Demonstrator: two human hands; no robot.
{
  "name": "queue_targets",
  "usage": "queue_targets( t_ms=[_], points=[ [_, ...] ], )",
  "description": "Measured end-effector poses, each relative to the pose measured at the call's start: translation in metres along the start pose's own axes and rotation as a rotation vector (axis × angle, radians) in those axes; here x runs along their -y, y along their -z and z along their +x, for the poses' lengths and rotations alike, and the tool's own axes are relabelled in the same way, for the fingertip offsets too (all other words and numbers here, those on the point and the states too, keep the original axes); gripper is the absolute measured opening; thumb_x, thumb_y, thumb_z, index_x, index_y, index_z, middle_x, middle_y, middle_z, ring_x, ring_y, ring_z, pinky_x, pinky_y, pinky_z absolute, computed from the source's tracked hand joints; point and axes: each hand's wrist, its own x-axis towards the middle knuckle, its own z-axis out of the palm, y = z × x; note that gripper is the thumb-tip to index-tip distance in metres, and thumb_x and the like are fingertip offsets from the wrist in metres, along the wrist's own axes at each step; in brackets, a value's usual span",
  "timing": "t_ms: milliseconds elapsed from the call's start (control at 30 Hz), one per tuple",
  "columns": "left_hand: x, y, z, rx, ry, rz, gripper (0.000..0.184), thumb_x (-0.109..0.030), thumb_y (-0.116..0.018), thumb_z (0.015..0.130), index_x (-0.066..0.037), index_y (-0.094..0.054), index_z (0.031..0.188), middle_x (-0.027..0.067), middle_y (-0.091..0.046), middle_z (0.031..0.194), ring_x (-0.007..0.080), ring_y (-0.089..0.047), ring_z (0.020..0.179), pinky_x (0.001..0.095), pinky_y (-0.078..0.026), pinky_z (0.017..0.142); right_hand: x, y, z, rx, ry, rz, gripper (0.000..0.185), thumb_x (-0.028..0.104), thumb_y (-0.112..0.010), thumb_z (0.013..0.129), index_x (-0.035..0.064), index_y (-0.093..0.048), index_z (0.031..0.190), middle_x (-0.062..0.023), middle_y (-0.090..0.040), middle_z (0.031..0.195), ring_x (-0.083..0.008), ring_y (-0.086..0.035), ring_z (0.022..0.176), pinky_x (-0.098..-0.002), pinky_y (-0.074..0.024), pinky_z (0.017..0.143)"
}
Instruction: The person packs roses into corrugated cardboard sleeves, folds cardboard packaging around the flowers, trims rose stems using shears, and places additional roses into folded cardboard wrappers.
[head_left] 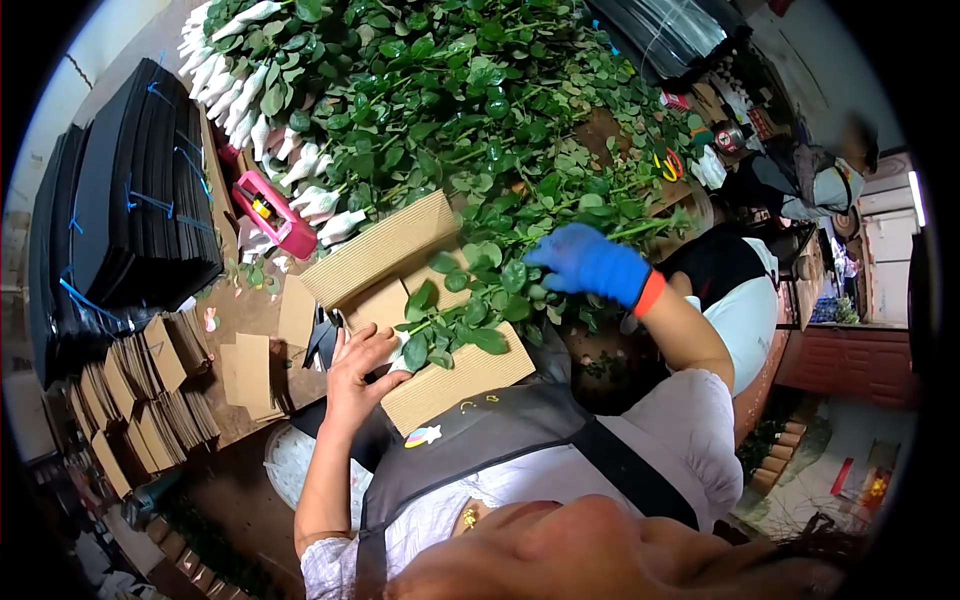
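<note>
A sheet of corrugated cardboard (460, 378) lies folded up on two sides in front of my chest. Leafy rose stems (485, 290) rest inside it, and a white-wrapped flower head (400, 350) sits at its left end. My left hand (362, 368) is bare and closes around that wrapped head, with the thumb by the cardboard's near flap. In a blue glove with an orange cuff, my right hand (590, 265) is over the leaves at the right of the cardboard. Its fingers are curled and smeared by motion, so their grip is hidden.
Leafy stems (430, 110) with white-wrapped heads (235, 100) heap up at the back. Left are a pink tape dispenser (275, 215), black sheet stacks (140, 190) and cardboard pieces (150, 385). Yellow-red scissors (668, 165) lie at the right. Another person (830, 185) is beyond.
</note>
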Motion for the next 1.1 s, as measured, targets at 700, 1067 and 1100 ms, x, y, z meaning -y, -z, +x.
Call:
queue_targets(
  t_ms=[700,1067,1100],
  points=[
    [-0.011,0.008,0.005,0.083,0.034,0.089,0.054,-0.028,-0.089,0.069,-0.013,-0.074,0.119,0.0056,-0.070,0.126,0.0293,-0.056,0.130,0.0568,-0.027,0.118,-0.072,0.169,0.132,-1.290,0.047,-0.068,0.011,0.009,-0.068,0.081,0.0145,-0.070,0.090,-0.0061,-0.065,0.079,-0.0237,-0.063,0.081,-0.0375,-0.0522,0.074],
    [-0.012,0.006,0.003,0.064,0.047,0.063,0.054,-0.029,-0.089,0.070,-0.012,-0.073,0.119,0.0050,-0.071,0.125,0.0301,-0.056,0.131,0.0564,-0.027,0.118,-0.026,0.082,0.228,-0.104,-0.026,-0.355,0.016,0.018,-0.068,0.084,0.0118,-0.077,0.097,-0.0096,-0.075,0.101,-0.0296,-0.073,0.095,-0.0451,-0.0557,0.075],
    [-0.012,0.007,0.003,0.069,0.043,0.069,0.054,-0.029,-0.089,0.070,-0.012,-0.073,0.119,0.0050,-0.071,0.125,0.0301,-0.056,0.131,0.0563,-0.027,0.118,-0.024,0.055,0.227,-0.120,0.030,-0.400,0.018,0.017,-0.072,0.082,0.0125,-0.077,0.098,-0.0085,-0.075,0.099,-0.0300,-0.073,0.094,-0.0439,-0.0553,0.073]
  ],
)
